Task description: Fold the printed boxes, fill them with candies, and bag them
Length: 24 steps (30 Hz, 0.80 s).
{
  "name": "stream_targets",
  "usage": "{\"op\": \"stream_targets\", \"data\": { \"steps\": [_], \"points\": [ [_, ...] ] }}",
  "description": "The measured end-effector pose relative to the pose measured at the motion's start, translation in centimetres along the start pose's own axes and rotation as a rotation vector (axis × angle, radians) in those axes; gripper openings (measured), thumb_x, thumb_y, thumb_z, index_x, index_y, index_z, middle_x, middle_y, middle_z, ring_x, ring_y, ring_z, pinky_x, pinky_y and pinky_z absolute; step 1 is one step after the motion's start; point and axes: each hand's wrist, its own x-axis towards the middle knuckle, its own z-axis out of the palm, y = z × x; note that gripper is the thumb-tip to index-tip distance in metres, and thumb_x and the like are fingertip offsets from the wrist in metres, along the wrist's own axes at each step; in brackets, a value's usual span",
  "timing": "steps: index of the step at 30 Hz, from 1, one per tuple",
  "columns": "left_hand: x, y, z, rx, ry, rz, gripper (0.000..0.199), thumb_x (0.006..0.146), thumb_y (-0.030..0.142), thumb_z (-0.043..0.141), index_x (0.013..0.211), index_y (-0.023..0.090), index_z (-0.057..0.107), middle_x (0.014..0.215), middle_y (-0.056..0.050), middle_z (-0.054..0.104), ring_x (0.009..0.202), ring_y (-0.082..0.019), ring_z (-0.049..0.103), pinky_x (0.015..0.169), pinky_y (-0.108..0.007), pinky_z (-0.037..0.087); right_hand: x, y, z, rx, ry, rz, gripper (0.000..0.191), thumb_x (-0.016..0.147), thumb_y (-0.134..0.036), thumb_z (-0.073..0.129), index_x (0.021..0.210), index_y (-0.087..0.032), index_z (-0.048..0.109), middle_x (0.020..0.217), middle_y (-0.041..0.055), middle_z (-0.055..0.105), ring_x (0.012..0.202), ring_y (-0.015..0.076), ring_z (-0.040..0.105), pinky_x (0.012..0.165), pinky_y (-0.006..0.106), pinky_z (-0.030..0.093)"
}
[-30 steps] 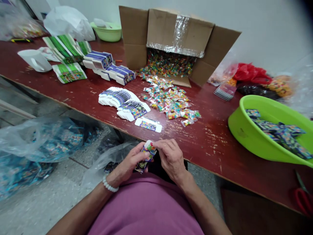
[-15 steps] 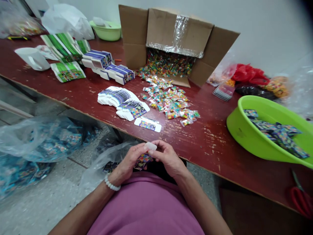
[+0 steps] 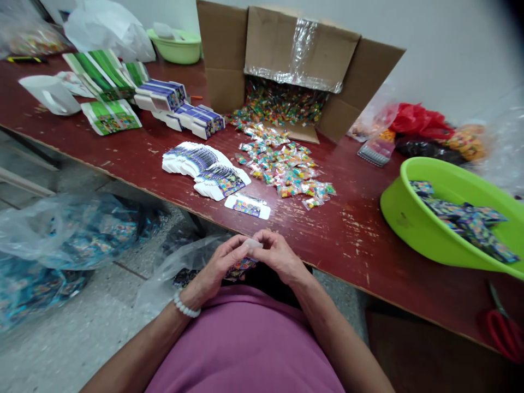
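Close to my body, below the table's front edge, my left hand (image 3: 223, 265) is closed on a small printed box (image 3: 241, 267) with a pale end flap. My right hand (image 3: 280, 256) pinches the flap end of the same box from the other side. The fingertips of both hands nearly meet at the flap. On the table beyond lie a single flat carton (image 3: 247, 207) and a fanned row of flat cartons (image 3: 196, 161). Small wrapped candies (image 3: 282, 166) spill from a cardboard box (image 3: 301, 52) lying on its side.
A green basin (image 3: 434, 240) with filled packets stands at the right, red scissors (image 3: 504, 333) near the edge below it. Bundled purple cartons (image 3: 200, 121), green cartons (image 3: 111, 116) and a white mug (image 3: 51, 95) are at the left. Plastic bags (image 3: 102, 229) of packets lie below the table.
My fingers have shifted slightly around the flap of the box, and the flap looks more covered by them. The view has moved a little; the things on the table are where they were.
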Motion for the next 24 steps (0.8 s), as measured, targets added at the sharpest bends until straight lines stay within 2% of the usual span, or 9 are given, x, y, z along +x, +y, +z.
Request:
{"op": "stream_targets", "data": {
  "steps": [2, 6, 9, 12, 14, 17, 20, 22, 24],
  "points": [
    [0.1, -0.1, -0.1, -0.049, 0.020, -0.007, 0.029, 0.080, 0.042, 0.072, 0.096, 0.018, 0.067, 0.081, -0.001, 0.066, 0.071, -0.015, 0.060, 0.061, -0.024, 0.051, 0.1, -0.1, -0.3, 0.017, -0.042, 0.006, 0.028, 0.064, -0.035, 0.084, 0.069, -0.018, 0.064, 0.066, -0.0047, 0.059, 0.059, 0.0086, 0.050, 0.054, 0.020, 0.038],
    [0.3, 0.0, 0.0, -0.207, 0.109, -0.024, 0.032, 0.075, 0.041, 0.071, 0.097, 0.017, 0.065, 0.073, -0.001, 0.066, 0.057, -0.015, 0.059, 0.046, -0.023, 0.049, 0.0, 0.5, -0.5, 0.294, -0.121, 0.092, 0.037, 0.069, -0.043, 0.083, 0.097, -0.020, 0.072, 0.080, -0.0015, 0.067, 0.064, 0.0091, 0.058, 0.057, 0.019, 0.044],
    [0.3, 0.1, 0.2, -0.234, 0.118, -0.017, 0.036, 0.074, 0.039, 0.073, 0.101, 0.017, 0.066, 0.076, -0.002, 0.068, 0.059, -0.016, 0.062, 0.046, -0.024, 0.052, 0.2, 1.2, -0.2, 0.319, -0.089, 0.081, 0.037, 0.065, -0.041, 0.086, 0.091, -0.020, 0.071, 0.076, -0.0016, 0.066, 0.060, 0.0089, 0.057, 0.051, 0.018, 0.043],
    [0.3, 0.1, 0.4, -0.182, 0.107, -0.004, 0.034, 0.076, 0.040, 0.075, 0.100, 0.017, 0.067, 0.077, -0.001, 0.068, 0.062, -0.016, 0.063, 0.047, -0.023, 0.053, 0.5, 1.4, 0.3, 0.234, -0.029, 0.035, 0.032, 0.065, -0.040, 0.086, 0.085, -0.020, 0.070, 0.073, -0.0026, 0.065, 0.055, 0.0085, 0.054, 0.047, 0.018, 0.040],
    [0.3, 0.2, 0.4, -0.184, 0.090, -0.010, 0.034, 0.080, 0.043, 0.074, 0.100, 0.017, 0.067, 0.077, -0.001, 0.068, 0.060, -0.015, 0.063, 0.046, -0.023, 0.053, 0.5, 1.2, 0.5, 0.132, 0.017, -0.083, 0.025, 0.072, -0.040, 0.082, 0.083, -0.021, 0.071, 0.078, -0.0012, 0.067, 0.057, 0.0094, 0.055, 0.050, 0.021, 0.043],
    [0.5, 0.7, 0.1, -0.310, 0.036, -0.094, 0.038, 0.087, 0.052, 0.067, 0.102, 0.017, 0.067, 0.076, -0.002, 0.069, 0.054, -0.014, 0.063, 0.045, -0.025, 0.055, 0.0, 0.6, 0.4, -0.126, 0.090, -0.362, 0.015, 0.086, -0.038, 0.071, 0.086, -0.024, 0.075, 0.090, 0.0025, 0.072, 0.069, 0.0149, 0.064, 0.065, 0.028, 0.051],
    [0.7, 1.0, -0.1, -0.450, -0.020, -0.211, 0.043, 0.092, 0.055, 0.057, 0.108, 0.016, 0.066, 0.073, -0.003, 0.070, 0.050, -0.016, 0.064, 0.044, -0.028, 0.057, -0.6, 0.1, -0.1, -0.365, 0.013, -0.565, 0.014, 0.091, -0.033, 0.066, 0.096, -0.028, 0.077, 0.098, 0.0046, 0.077, 0.091, 0.0209, 0.070, 0.084, 0.034, 0.053],
    [0.7, 1.1, 0.0, -0.475, -0.023, -0.238, 0.044, 0.094, 0.054, 0.055, 0.111, 0.016, 0.066, 0.071, -0.003, 0.070, 0.048, -0.016, 0.064, 0.043, -0.029, 0.057, -0.8, -0.1, -0.3, -0.422, -0.048, -0.580, 0.014, 0.091, -0.031, 0.065, 0.094, -0.028, 0.078, 0.097, 0.0046, 0.077, 0.093, 0.0217, 0.071, 0.087, 0.036, 0.053],
    [0.7, 1.0, 0.2, -0.437, 0.013, -0.223, 0.042, 0.094, 0.052, 0.056, 0.114, 0.016, 0.067, 0.071, -0.003, 0.070, 0.046, -0.015, 0.063, 0.041, -0.027, 0.055, -0.8, -0.1, -0.3, -0.353, -0.049, -0.481, 0.012, 0.090, -0.031, 0.066, 0.087, -0.025, 0.077, 0.094, 0.0041, 0.078, 0.088, 0.0206, 0.071, 0.082, 0.035, 0.054]
  ]
}}
